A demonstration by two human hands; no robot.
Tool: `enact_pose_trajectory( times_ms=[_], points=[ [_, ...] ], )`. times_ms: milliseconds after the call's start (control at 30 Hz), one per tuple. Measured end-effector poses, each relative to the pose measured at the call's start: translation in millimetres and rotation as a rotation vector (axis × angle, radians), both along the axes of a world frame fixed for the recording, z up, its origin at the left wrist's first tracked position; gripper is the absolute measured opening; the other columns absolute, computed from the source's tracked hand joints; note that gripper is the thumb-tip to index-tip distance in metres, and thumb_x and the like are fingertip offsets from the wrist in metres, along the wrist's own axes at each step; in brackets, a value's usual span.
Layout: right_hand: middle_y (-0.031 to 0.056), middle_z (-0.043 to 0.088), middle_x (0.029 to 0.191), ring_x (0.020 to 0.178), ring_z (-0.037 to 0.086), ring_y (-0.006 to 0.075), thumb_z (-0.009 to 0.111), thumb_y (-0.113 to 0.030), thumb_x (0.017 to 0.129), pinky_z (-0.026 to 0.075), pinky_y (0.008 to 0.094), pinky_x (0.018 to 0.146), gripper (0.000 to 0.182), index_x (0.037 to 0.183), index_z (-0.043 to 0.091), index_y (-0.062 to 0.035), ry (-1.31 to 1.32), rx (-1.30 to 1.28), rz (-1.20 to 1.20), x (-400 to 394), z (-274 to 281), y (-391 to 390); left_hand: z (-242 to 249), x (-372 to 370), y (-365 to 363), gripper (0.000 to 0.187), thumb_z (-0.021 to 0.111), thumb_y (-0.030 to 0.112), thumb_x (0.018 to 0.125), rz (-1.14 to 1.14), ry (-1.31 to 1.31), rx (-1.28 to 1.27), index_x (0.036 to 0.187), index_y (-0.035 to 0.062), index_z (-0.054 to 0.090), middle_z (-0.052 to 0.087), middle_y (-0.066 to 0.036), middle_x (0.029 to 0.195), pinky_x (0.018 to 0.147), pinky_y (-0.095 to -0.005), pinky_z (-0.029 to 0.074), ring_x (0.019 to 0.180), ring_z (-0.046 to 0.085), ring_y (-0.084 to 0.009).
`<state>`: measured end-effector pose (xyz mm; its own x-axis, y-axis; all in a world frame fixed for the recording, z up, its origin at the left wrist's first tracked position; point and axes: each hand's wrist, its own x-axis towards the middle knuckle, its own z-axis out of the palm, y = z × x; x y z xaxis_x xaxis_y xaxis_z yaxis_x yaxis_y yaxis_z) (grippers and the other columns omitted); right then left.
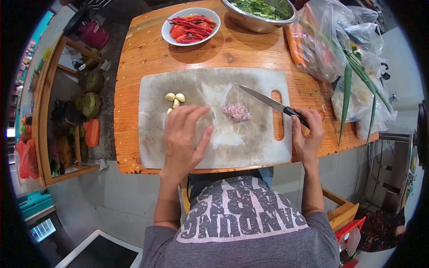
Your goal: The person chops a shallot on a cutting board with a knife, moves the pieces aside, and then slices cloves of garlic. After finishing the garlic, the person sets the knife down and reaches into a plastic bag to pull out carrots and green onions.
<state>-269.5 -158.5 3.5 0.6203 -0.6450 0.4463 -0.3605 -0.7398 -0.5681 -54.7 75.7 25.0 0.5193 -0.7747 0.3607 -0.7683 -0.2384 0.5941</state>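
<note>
On the worn white cutting board (210,154) lie several peeled garlic cloves (180,97), left of a small heap of finely chopped pinkish shallot or onion (237,112). My left hand (184,134) hovers over the board just below the garlic, fingers stretched out and holding nothing; its fingertips partly cover the lowest clove. Gripped by its black handle in my right hand (309,134) is a kitchen knife (263,97). The blade points up and left over the right part of the board, above the chopped heap and apart from it.
A white bowl of red chilies and tomatoes (191,27) stands at the table's back. Beside it is a metal bowl of cut greens (257,27). Plastic bags with carrots (319,40) and green onion leaves (357,85) occupy the right side. A wooden shelf (42,111) stands left of the table.
</note>
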Motion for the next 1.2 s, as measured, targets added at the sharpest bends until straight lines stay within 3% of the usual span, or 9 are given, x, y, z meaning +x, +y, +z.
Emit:
enact_pose_trajectory(
  times_ms=[100, 400, 633, 700, 867, 1000, 1200],
  points=[
    [0.0103, 0.066, 0.096, 0.088, 0.061, 0.0262, 0.077, -0.005, 0.082, 0.044, 0.0362, 0.079, 0.02, 0.102, 0.073, -0.0045, 0.01, -0.018, -0.03, -6, -3, -1, -5, 8, 12, 0.043, 0.07, 0.019, 0.09, 0.197, -0.123, -0.039, 0.13, 0.0056, 0.06, 0.06, -0.014, 0.126, 0.111, -0.0463, 0.037, 0.125, 0.052, -0.0325],
    [0.0092, 0.066, 0.095, 0.088, 0.061, 0.0258, 0.078, -0.004, 0.078, 0.044, 0.0372, 0.078, 0.025, 0.103, 0.074, -0.006, 0.045, -0.179, -0.035, -9, -1, 18, -24, 32, 90, 0.044, 0.055, 0.021, 0.102, 0.562, 0.019, -0.01, 0.142, 0.002, 0.05, 0.051, -0.015, 0.142, 0.115, -0.0464, 0.031, 0.138, 0.043, -0.0326],
    [0.0095, 0.067, 0.096, 0.09, 0.063, 0.0269, 0.077, -0.003, 0.08, 0.047, 0.0363, 0.078, 0.024, 0.103, 0.074, -0.0037, 0.056, -0.112, -0.039, -12, 0, 13, -52, 21, 97, 0.049, 0.041, 0.027, 0.108, 0.493, 0.348, -0.217, 0.15, 0.002, 0.04, 0.038, -0.015, 0.153, 0.121, -0.0473, 0.029, 0.145, 0.037, -0.0296],
    [0.0092, 0.067, 0.095, 0.09, 0.064, 0.0235, 0.076, -0.003, 0.083, 0.049, 0.0333, 0.079, 0.021, 0.103, 0.073, -0.0023, -0.04, 0.018, -0.061, -10, 3, 12, -52, 21, 96, 0.051, 0.039, 0.03, 0.109, 0.487, 0.399, -0.259, 0.151, 0.0023, 0.037, 0.035, -0.015, 0.155, 0.122, -0.0478, 0.028, 0.146, 0.035, -0.0296],
    [0.0071, 0.07, 0.094, 0.09, 0.063, 0.0133, 0.069, -0.005, 0.093, 0.049, 0.0276, 0.081, 0.015, 0.107, 0.072, 0.0014, -0.051, 0.445, -0.008, -15, 12, 22, -49, 17, 95, 0.057, 0.039, 0.037, 0.108, 0.438, 0.412, -0.307, 0.151, 0.0016, 0.036, 0.033, -0.016, 0.156, 0.122, -0.0481, 0.028, 0.146, 0.034, -0.03],
    [0.0061, 0.069, 0.098, 0.089, 0.061, 0.0124, 0.067, -0.007, 0.096, 0.047, 0.0269, 0.08, 0.017, 0.11, 0.071, 0.0017, -0.133, 0.46, -0.056, -12, -1, 26, -41, 6, 95, 0.059, 0.039, 0.039, 0.106, 0.402, 0.417, -0.238, 0.152, 0.0014, 0.036, 0.032, -0.016, 0.157, 0.122, -0.0485, 0.027, 0.148, 0.032, -0.0301],
    [0.0033, 0.064, 0.089, 0.083, 0.057, 0.0107, 0.066, -0.013, 0.099, 0.045, 0.0253, 0.074, 0.021, 0.112, 0.071, 0.0029, -0.122, 0.462, -0.081, -25, -7, 24, -54, -34, 70, 0.06, 0.05, 0.033, 0.1, 0.357, 0.551, -0.458, 0.149, -0.0002, 0.04, 0.034, -0.019, 0.156, 0.123, -0.0494, 0.02, 0.149, 0.028, -0.0348]
  ],
)
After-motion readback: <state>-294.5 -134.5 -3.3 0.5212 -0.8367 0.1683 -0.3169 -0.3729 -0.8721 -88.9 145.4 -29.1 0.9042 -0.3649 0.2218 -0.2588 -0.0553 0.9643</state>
